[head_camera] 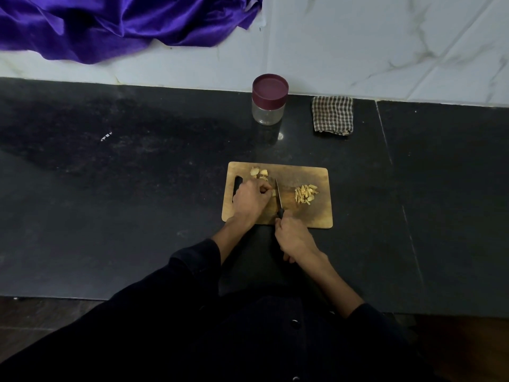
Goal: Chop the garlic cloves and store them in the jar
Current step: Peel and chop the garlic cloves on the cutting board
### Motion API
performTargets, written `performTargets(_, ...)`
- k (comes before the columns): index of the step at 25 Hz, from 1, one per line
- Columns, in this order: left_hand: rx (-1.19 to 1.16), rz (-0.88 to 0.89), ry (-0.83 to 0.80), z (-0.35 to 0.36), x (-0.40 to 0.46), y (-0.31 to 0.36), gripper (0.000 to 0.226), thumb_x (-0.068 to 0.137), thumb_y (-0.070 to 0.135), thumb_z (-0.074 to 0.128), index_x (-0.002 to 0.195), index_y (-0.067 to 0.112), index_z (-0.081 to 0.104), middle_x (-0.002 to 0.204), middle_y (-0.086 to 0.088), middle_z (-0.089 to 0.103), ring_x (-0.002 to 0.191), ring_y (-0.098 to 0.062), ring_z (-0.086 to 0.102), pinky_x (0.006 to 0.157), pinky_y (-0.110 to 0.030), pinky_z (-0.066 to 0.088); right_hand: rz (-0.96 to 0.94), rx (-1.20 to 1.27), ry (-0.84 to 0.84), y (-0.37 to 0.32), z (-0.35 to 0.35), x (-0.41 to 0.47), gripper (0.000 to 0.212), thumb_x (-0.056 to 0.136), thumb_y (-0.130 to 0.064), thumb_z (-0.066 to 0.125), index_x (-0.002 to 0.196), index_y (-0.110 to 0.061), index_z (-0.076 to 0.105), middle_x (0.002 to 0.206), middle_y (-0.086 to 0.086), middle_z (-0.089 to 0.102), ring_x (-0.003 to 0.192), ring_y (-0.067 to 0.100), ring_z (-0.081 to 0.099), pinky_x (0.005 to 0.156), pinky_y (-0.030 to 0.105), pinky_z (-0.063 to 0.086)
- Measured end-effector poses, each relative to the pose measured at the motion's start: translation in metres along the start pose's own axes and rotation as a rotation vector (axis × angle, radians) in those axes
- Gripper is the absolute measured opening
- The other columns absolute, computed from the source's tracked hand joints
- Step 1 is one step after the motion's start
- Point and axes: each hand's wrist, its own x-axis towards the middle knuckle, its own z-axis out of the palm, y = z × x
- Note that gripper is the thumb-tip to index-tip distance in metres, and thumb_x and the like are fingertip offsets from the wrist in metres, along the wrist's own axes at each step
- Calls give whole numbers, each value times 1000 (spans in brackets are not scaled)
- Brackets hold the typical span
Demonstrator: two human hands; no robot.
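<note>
A wooden cutting board (316,213) lies on the black counter. My left hand (249,199) rests on its left half and pinches a garlic clove (272,192) at the fingertips. My right hand (293,238) grips the black handle of a knife (278,195), whose blade stands right beside that clove. A pile of chopped garlic (305,193) lies on the board's right half. A few whole cloves (259,172) sit at the board's far left corner. The clear jar (268,113) with a maroon lid on stands at the back by the wall.
A folded checked cloth (332,115) lies to the right of the jar. Purple satin fabric (118,23) hangs over the marble wall at the upper left. The black counter (124,202) stretches wide to both sides; its front edge is near my body.
</note>
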Motion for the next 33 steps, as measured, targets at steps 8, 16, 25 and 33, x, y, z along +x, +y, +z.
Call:
performTargets(8, -12, -12, 0, 0, -1, 2, 10, 86, 17, 65, 91, 20, 73, 90, 6, 72, 83, -8, 65, 77, -35, 56, 77, -27, -46, 1, 4, -9, 28, 106, -26, 34, 125, -7, 44, 118, 17, 62, 101, 34, 65, 82, 48, 55)
performTargets(16, -9, -8, 3, 0, -2, 1, 8, 86, 18, 65, 87, 21, 73, 87, 8, 72, 81, -7, 65, 73, -33, 56, 119, 115, 48, 13, -2, -15, 23, 106, -32, 35, 113, -12, 43, 96, 13, 64, 75, 32, 70, 67, 49, 61)
performTargets(25, -29, -21, 7, 0, -2, 1, 10, 85, 17, 65, 85, 22, 74, 86, 7, 72, 80, -10, 65, 75, -36, 56, 14, 63, 20, -5, 5, -7, 22, 106, -28, 36, 113, -10, 46, 94, 13, 66, 78, 30, 70, 72, 51, 60)
performTargets(33, -29, -19, 9, 2, -1, -1, 9, 85, 18, 66, 85, 23, 74, 86, 7, 72, 81, -10, 66, 74, -37, 56, 63, 76, -27, -5, 9, -6, 26, 106, -26, 35, 119, -6, 45, 101, 19, 66, 84, 35, 70, 75, 53, 59)
